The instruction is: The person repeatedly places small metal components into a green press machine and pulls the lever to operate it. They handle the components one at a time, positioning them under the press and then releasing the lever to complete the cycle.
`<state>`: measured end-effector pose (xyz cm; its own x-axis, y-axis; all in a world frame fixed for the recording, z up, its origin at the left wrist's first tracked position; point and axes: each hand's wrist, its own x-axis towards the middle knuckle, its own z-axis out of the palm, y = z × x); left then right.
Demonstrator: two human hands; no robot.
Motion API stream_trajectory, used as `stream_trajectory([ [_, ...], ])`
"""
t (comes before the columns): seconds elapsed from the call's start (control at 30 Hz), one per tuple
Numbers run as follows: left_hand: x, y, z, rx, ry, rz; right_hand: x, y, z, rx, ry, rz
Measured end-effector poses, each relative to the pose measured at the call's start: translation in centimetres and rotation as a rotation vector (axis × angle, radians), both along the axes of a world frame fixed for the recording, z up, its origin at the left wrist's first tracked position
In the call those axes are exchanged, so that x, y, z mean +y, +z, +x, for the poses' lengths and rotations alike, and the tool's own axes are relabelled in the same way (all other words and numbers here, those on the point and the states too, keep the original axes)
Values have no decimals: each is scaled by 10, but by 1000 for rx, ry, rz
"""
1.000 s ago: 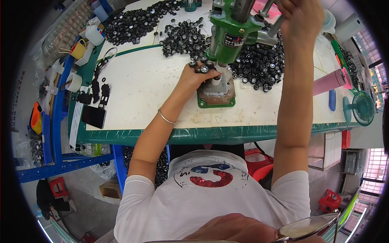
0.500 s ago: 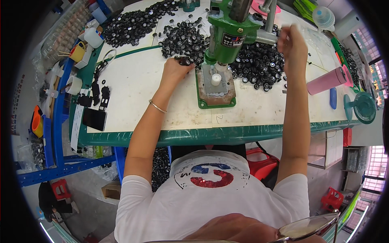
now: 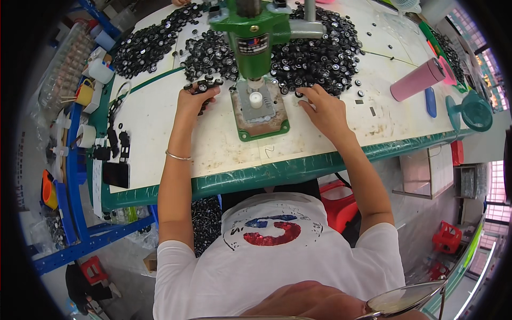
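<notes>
A: Materials, quick?
B: Glossy green metal press (image 3: 253, 60), grey metal base plate (image 3: 261, 127), scuffed, smooth white plastic cylinder (image 3: 256, 100) upright on it. Small round black wheels with silvery hubs (image 3: 320, 50) heaped behind it, right side, on the stained white desk (image 3: 213, 160).
A: Hands?
B: Left hand (image 3: 193, 101) left of the plate, fingers curled round a bunch of black wheels (image 3: 203, 85). Right hand (image 3: 328, 112) reaches the heap's front edge, fingers half bent, thumb apart; wheel at fingertips, can't tell if gripped.
</notes>
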<state>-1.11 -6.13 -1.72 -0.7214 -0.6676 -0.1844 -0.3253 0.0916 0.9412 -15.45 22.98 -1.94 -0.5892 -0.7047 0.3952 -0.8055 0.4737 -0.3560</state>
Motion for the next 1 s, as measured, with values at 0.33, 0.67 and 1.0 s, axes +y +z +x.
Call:
stream_trajectory([
  [0.33,31,8,7,518,-174,499,-23,6,1,-207,48,-228],
  [0.67,56,17,3,524,-143,469,-74,17,22,-1046,207,-379],
  [1.0,70,16,-1,506,-97,350,-79,12,36,-944,128,-499],
])
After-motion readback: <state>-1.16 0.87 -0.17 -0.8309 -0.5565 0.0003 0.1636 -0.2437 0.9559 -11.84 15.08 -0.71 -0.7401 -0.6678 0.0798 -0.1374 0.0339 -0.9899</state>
